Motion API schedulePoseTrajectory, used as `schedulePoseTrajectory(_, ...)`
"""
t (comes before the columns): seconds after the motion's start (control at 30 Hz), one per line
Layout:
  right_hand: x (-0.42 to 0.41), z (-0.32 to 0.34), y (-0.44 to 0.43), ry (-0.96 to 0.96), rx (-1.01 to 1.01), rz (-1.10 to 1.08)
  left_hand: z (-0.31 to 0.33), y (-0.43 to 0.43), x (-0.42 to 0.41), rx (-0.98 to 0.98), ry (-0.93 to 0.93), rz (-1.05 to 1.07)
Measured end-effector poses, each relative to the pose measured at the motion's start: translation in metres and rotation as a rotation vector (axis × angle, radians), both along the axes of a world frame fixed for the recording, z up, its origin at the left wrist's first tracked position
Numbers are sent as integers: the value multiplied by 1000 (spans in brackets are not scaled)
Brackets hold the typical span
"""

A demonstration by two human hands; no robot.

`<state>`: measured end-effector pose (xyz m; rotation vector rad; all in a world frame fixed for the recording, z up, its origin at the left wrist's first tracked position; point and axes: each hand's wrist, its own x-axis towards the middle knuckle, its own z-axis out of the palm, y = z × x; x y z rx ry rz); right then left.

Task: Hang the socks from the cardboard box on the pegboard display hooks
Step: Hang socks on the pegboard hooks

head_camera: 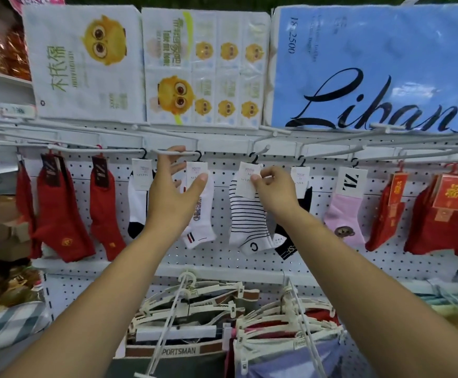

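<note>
A row of socks hangs from white hooks on the white pegboard point(222, 257). My right hand point(273, 186) pinches the paper tag of the black-and-white striped sock point(245, 216), whose black hanger sits on a hook point(262, 150). My left hand point(174, 186) is raised with fingers spread, its fingertips touching the white hook rod point(168, 152) above a white sock with a red and navy stripe point(199, 214). Red socks point(59, 203) hang at the left. At the left edge sits a cardboard box point(1, 227).
A pink sock point(345, 211) and more red socks point(435, 216) hang to the right. Tissue packs point(86, 64) and a blue pack point(372, 69) stand on the shelf above. Underwear on white hangers point(222, 309) juts out on the lower hooks.
</note>
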<state>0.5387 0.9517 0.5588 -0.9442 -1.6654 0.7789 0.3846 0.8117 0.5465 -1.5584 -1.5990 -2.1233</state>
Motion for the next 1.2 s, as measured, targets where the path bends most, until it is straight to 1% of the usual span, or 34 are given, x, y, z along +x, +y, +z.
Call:
schedulePoseTrajectory(0.23,13,-23,-31,19,135,-45,-2,-25,-18,-107,133,-18)
schedulePoseTrajectory(0.33,18,-37,-54,-52,207,-84,-13,-48,-26,-175,187,27)
schedulePoseTrajectory(0.57,9,-74,-154,-259,265,97,-62,-139,-41,-376,276,46)
schedulePoseTrajectory(0.73,-20,-109,-256,-305,219,231,-114,-242,-66,-466,201,82)
schedulePoseTrajectory(0.93,-70,-185,-398,-406,119,440,-194,-402,-101,-588,121,216)
schedulePoseTrajectory(1.07,-105,-256,-486,-497,27,601,-261,-514,-122,-792,99,336)
schedulePoseTrajectory(1.2,-131,-325,-559,-597,-61,743,-324,-620,-123,-976,-57,444)
